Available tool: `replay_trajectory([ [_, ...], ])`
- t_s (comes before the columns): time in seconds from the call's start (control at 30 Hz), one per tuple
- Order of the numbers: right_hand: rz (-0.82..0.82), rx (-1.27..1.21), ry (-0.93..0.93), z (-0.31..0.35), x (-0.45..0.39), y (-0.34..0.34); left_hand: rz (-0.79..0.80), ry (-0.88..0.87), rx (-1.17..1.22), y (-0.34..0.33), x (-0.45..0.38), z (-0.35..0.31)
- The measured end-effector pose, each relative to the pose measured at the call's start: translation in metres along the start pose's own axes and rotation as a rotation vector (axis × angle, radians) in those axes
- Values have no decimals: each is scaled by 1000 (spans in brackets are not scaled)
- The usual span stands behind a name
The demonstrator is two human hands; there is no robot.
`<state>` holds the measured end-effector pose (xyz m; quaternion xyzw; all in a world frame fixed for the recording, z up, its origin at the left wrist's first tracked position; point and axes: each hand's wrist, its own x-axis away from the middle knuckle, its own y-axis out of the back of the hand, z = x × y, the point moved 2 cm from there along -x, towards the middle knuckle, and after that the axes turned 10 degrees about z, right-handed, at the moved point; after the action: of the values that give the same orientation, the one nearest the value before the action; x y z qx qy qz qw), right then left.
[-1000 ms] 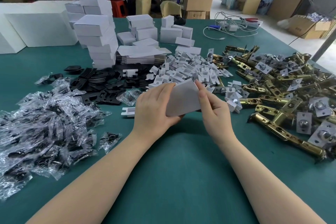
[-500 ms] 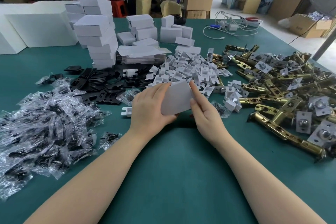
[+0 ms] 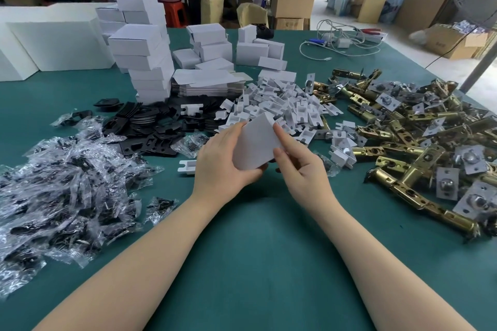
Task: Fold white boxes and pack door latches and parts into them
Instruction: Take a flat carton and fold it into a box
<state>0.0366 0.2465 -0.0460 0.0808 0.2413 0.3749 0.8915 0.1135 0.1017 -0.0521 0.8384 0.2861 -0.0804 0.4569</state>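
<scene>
A small white box point(image 3: 255, 141) is held up over the green table point(image 3: 255, 250) between both hands. My left hand point(image 3: 222, 162) grips its left side and bottom, fingers curled round it. My right hand point(image 3: 298, 166) pinches its right edge with thumb and forefinger. Brass door latches point(image 3: 411, 142) lie heaped to the right. White plastic inserts point(image 3: 279, 107) are piled just behind the box. Black plates point(image 3: 150, 126) and clear bags of screws point(image 3: 61, 188) lie to the left.
Stacks of folded white boxes point(image 3: 145, 56) and a pile of flat box blanks point(image 3: 209, 82) stand at the back. White foam blocks point(image 3: 53, 37) sit far left. Cables and a charger point(image 3: 341, 43) lie back right. People stand beyond the table.
Both hands and the box have shifted slightly left and toward me, and the box has been turned a little between the fingers.
</scene>
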Motion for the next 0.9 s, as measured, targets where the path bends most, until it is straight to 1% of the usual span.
replay_trajectory([
  [0.1,15,40,1,-3,0,0,-3,-31,-9,1,-1,-3],
  [0.2,-11,-21,-7,-7,-3,2,-8,-175,-80,-2,0,-12],
  [0.27,-40,-32,-51,-10,-7,7,17,-226,-61,-6,1,-16],
  [0.3,-95,-31,-88,-13,-9,12,40,-224,-42,-8,2,-15],
  [0.33,-184,-34,-124,-17,-10,18,62,-208,-15,-8,2,-13],
  [0.4,-407,-70,-206,-26,-9,34,118,-152,102,-7,2,-7],
  [0.47,-609,-176,-278,-34,-7,50,197,-112,258,-5,2,0],
  [0.5,-679,-241,-299,-36,-6,55,224,-103,306,-4,3,3],
  [0.53,-706,-288,-321,-37,-6,59,242,-97,318,-4,3,4],
  [0.57,-685,-319,-344,-37,-6,60,256,-94,309,-5,2,4],
  [0.63,-553,-343,-379,-36,-7,52,275,-94,328,-8,1,1],
  [0.7,-410,-272,-389,-33,-8,38,250,-131,388,-8,2,-2],
  [0.8,-240,-135,-397,-24,-9,17,170,-266,404,-9,6,-3],
  [0.83,-200,-86,-390,-22,-8,13,153,-274,395,-10,6,-3],
  [0.9,-150,5,-343,-21,-5,10,121,-196,413,-11,4,-1],
])
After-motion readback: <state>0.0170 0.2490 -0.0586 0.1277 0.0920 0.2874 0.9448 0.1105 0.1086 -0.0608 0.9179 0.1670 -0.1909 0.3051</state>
